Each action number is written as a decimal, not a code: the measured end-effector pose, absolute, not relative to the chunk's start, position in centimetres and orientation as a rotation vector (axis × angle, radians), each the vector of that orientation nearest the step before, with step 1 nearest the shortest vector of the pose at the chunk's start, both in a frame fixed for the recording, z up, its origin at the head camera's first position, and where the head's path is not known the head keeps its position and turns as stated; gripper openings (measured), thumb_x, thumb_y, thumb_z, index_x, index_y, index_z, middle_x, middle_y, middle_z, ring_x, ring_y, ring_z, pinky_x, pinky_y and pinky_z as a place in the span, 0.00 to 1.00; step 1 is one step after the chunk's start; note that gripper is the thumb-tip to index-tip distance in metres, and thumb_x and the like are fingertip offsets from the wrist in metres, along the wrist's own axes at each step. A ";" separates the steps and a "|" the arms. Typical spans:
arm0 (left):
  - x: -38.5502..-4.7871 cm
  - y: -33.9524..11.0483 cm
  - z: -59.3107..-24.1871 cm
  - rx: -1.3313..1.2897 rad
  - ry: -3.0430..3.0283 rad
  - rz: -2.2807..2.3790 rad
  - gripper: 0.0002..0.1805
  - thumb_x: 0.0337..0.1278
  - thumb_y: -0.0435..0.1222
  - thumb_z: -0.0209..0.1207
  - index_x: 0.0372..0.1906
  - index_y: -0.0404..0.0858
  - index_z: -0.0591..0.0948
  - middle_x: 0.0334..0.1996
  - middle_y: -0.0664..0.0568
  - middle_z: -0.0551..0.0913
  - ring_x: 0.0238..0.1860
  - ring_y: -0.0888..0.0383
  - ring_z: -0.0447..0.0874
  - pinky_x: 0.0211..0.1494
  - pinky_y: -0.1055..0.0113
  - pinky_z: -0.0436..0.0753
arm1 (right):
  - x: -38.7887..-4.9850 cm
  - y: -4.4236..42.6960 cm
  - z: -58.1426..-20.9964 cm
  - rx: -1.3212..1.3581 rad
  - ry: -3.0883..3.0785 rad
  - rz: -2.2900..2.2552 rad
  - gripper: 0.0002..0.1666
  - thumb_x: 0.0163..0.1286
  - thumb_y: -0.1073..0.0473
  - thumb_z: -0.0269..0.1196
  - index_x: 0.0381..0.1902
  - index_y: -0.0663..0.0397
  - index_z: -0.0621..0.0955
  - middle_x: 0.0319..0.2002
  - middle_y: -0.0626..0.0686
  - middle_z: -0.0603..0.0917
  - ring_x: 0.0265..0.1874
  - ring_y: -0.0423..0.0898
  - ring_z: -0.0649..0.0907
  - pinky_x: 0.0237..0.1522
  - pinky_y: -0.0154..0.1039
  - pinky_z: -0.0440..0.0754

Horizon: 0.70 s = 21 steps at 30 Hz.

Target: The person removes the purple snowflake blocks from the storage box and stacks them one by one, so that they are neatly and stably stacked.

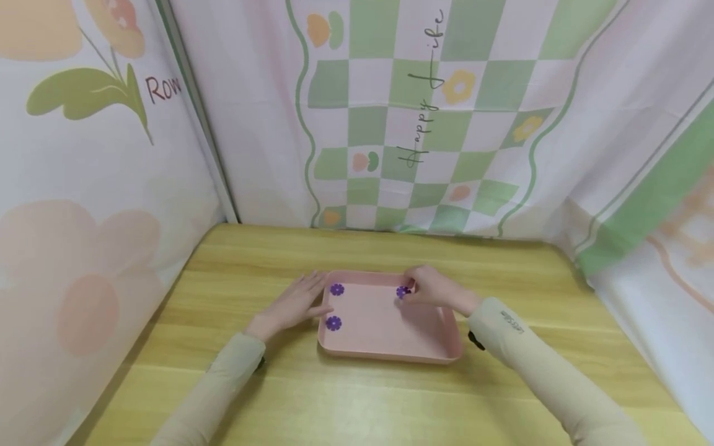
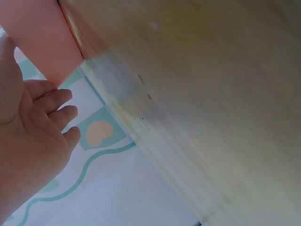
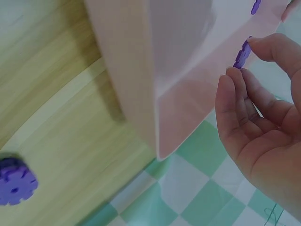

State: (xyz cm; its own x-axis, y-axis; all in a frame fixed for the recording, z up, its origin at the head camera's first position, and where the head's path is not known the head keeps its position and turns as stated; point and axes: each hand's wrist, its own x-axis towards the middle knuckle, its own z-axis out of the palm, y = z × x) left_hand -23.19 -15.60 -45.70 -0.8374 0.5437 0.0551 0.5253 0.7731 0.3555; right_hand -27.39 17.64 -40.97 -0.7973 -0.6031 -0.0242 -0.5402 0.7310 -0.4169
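Observation:
A pink rectangular tray (image 1: 385, 331) stands on the table. Two purple flower-shaped notched discs lie in it along the left side, one disc (image 1: 337, 289) at the far left corner and another disc (image 1: 333, 323) nearer the front. My right hand (image 1: 437, 290) is over the tray's far side and pinches a third purple notched disc (image 3: 242, 54) between thumb and fingertips. At the tray's left wall, my left hand (image 1: 295, 303) touches the rim with fingers extended and the thumb reaching over the edge. In the left wrist view its fingertips meet the tray's pink corner (image 2: 56, 70).
More purple discs (image 3: 18, 181), seemingly stacked, lie on the wooden table (image 1: 268, 384) outside the tray in the right wrist view. Patterned curtains (image 1: 413, 124) hang behind the table and on both sides.

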 end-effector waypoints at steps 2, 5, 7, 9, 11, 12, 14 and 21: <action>-23.2 -15.6 -45.7 0.868 2.908 0.561 0.44 0.69 0.54 0.54 0.78 0.34 0.52 0.77 0.36 0.55 0.79 0.38 0.49 0.83 0.42 0.49 | -27.3 18.1 -40.8 -0.906 2.776 -0.605 0.14 0.57 0.60 0.73 0.37 0.63 0.83 0.33 0.56 0.87 0.30 0.41 0.82 0.33 0.33 0.85; -23.1 -15.6 -45.6 0.869 2.906 0.558 0.44 0.69 0.53 0.54 0.78 0.34 0.52 0.77 0.36 0.55 0.79 0.38 0.49 0.83 0.42 0.49 | -27.2 19.0 -40.7 -0.907 2.793 -0.610 0.14 0.57 0.61 0.73 0.37 0.64 0.83 0.33 0.57 0.87 0.29 0.41 0.82 0.32 0.33 0.84; -23.1 -15.6 -45.6 0.865 2.903 0.550 0.45 0.69 0.54 0.54 0.78 0.34 0.51 0.77 0.36 0.54 0.80 0.39 0.49 0.83 0.42 0.49 | -27.2 19.7 -40.7 -0.911 2.806 -0.611 0.13 0.57 0.62 0.73 0.36 0.64 0.83 0.32 0.56 0.87 0.28 0.41 0.81 0.32 0.32 0.84; -23.2 -15.6 -45.6 0.862 2.901 0.546 0.45 0.69 0.55 0.54 0.78 0.35 0.51 0.78 0.36 0.54 0.80 0.40 0.48 0.83 0.43 0.48 | -27.2 20.3 -40.6 -0.924 2.817 -0.611 0.12 0.57 0.63 0.72 0.36 0.64 0.84 0.32 0.56 0.87 0.28 0.41 0.81 0.31 0.32 0.83; -23.2 -15.6 -45.6 0.859 2.900 0.544 0.45 0.69 0.55 0.53 0.79 0.36 0.50 0.78 0.37 0.53 0.80 0.40 0.48 0.83 0.43 0.48 | -27.2 21.0 -40.5 -0.937 2.834 -0.607 0.11 0.56 0.64 0.72 0.36 0.64 0.84 0.32 0.56 0.87 0.28 0.41 0.82 0.31 0.31 0.84; -23.2 -15.6 -45.6 0.857 2.900 0.543 0.45 0.69 0.55 0.53 0.79 0.36 0.50 0.78 0.38 0.53 0.80 0.40 0.48 0.83 0.43 0.48 | -27.2 21.3 -40.4 -0.937 2.842 -0.603 0.11 0.56 0.65 0.72 0.36 0.65 0.84 0.32 0.56 0.87 0.28 0.42 0.82 0.31 0.32 0.84; -23.2 -15.6 -45.7 0.860 2.900 0.553 0.45 0.69 0.55 0.54 0.79 0.36 0.51 0.78 0.37 0.53 0.80 0.40 0.48 0.83 0.43 0.48 | -27.1 21.9 -40.3 -0.937 2.858 -0.597 0.11 0.56 0.66 0.71 0.36 0.66 0.83 0.32 0.57 0.87 0.29 0.44 0.84 0.32 0.33 0.86; -23.2 -15.6 -45.7 0.872 2.907 0.563 0.45 0.69 0.54 0.54 0.78 0.35 0.51 0.78 0.37 0.54 0.80 0.38 0.49 0.83 0.42 0.48 | -27.0 23.4 -40.4 -0.899 2.883 -0.600 0.12 0.56 0.64 0.72 0.36 0.67 0.83 0.32 0.58 0.87 0.30 0.45 0.84 0.33 0.35 0.87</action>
State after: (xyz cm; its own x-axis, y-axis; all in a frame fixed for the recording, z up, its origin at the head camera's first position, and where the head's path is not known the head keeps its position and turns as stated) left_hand -23.19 -15.62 -45.69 -0.8389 0.5419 0.0512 0.5219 0.7740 0.3586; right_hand -27.04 23.36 -40.44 -0.8275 -0.5587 0.0552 -0.5344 0.7537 -0.3826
